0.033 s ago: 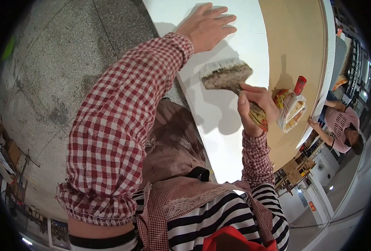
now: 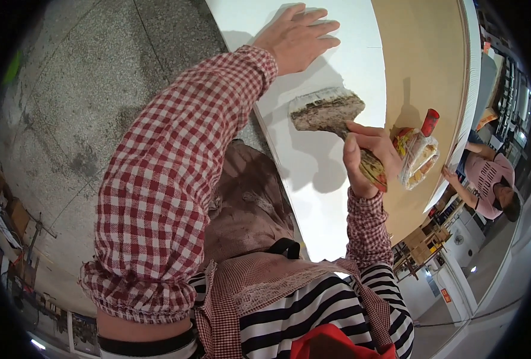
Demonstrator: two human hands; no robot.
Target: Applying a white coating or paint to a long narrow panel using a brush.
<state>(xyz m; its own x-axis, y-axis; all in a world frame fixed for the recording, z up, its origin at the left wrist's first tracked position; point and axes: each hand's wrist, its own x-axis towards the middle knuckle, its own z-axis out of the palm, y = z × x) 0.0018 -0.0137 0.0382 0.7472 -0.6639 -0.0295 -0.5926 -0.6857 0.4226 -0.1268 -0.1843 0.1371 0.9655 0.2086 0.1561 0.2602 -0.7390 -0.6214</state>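
One brush [image 2: 327, 112] is at the centre right of the frame, over the white sheet. It is wide and flat, its bristles whitish at the tip and caked grey-brown toward the handle, which is blotched with yellow, green and red. Whether the bristles touch the sheet cannot be told. The person's two hands are in view: the right hand [image 2: 370, 157] is closed around the brush handle, thumb and fingers pressed to it; the left hand [image 2: 301, 39], at the upper centre, lies flat with fingers spread on the one white sheet [image 2: 358, 72]. Right of the sheet is one tan surface [image 2: 430, 48], bearing one see-through container [image 2: 418, 164] with red and yellow patches and one red cylindrical piece [image 2: 430, 121]. At the far right is one other person [image 2: 487, 179] in a pink top. Speckled floor [image 2: 86, 119] fills the upper left.
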